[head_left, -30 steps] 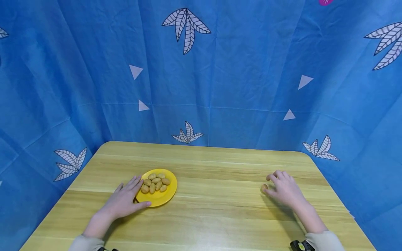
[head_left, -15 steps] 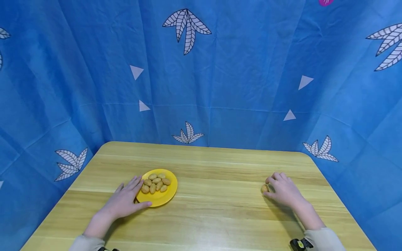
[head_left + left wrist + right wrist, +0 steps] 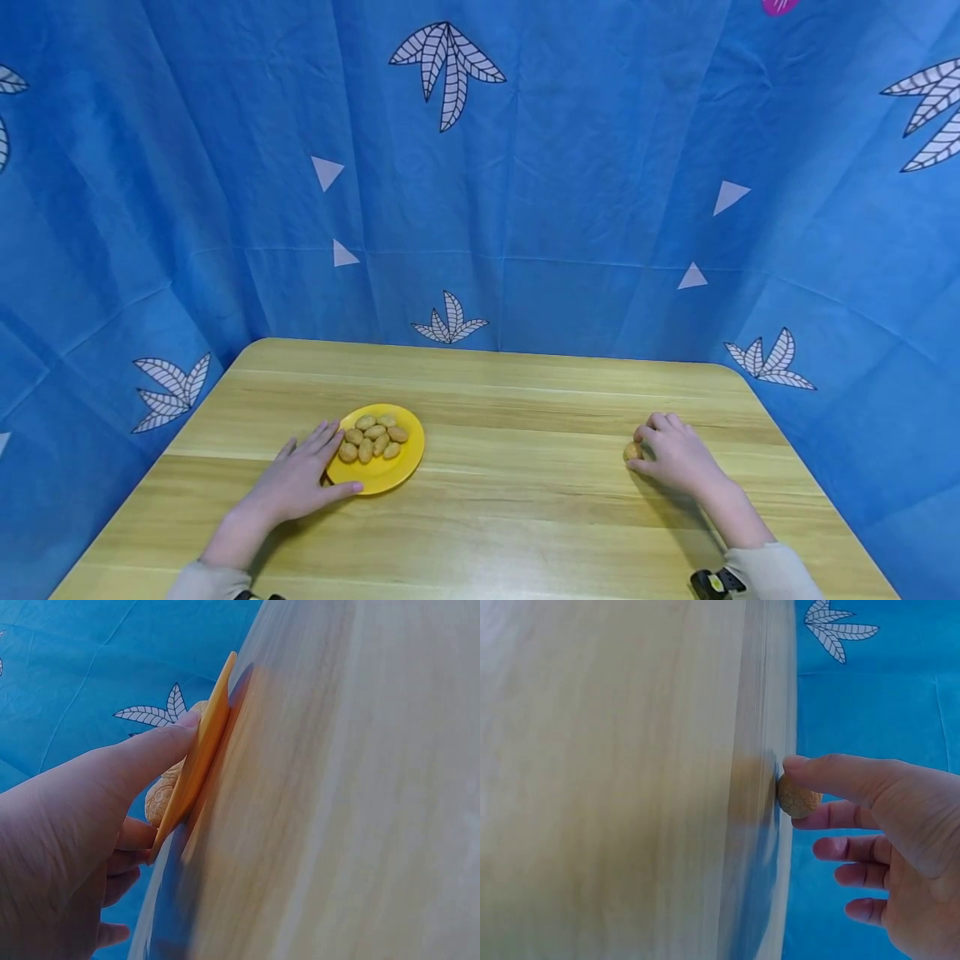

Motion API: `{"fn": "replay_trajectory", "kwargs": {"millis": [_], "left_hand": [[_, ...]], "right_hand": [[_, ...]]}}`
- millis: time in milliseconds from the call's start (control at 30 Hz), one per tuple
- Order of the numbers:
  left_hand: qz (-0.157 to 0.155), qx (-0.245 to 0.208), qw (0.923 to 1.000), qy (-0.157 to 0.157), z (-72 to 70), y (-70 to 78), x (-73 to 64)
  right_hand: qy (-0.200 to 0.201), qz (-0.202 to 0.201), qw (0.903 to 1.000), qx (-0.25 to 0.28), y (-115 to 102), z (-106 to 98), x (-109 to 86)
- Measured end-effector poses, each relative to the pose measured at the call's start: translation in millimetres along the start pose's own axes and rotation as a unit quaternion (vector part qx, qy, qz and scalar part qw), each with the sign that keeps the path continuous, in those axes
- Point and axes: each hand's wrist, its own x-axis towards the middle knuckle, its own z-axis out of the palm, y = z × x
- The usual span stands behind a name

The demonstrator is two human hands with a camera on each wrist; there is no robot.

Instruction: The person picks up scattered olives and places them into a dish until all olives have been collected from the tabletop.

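Note:
A yellow plate (image 3: 397,475) stands on the left of the table and bears several tan, wrinkled walnuts (image 3: 364,450). My left hand (image 3: 296,482) rests at its near-left rim, fingers stretched along one side and the thumb on the front edge. In the left wrist view the thumb touches the plate (image 3: 201,750), with one walnut (image 3: 159,799) showing behind it. Far to the right, my right hand (image 3: 678,457) pinches a single walnut (image 3: 632,451) close to the tabletop. Thumb and index finger are on this walnut (image 3: 799,799) in the right wrist view; the other fingers are bent loosely.
The wooden table (image 3: 510,500) has rounded back corners, and a stretch of tabletop lies between the two hands. A blue patterned curtain (image 3: 585,167) hangs behind it and along both sides. A dark strap (image 3: 716,583) circles the right wrist.
My right thumb and fingers have closed in on the walnut, and the hand has shifted very slightly. The left hand and the plate stay in place.

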Motion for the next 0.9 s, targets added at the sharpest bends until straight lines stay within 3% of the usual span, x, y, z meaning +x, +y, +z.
{"fn": "replay_trajectory", "kwargs": {"millis": [400, 900], "left_hand": [[-0.002, -0.001, 1.0, -0.001, -1.0, 0.3, -0.6], [0.001, -0.001, 1.0, 0.001, 0.4, -1.5, -1.9]], "right_hand": [[0.012, -0.007, 0.9999, 0.001, -5.6, -1.1, -1.5], [0.032, -0.024, 0.9992, 0.005, -27.4, -10.8, 2.7]]}}
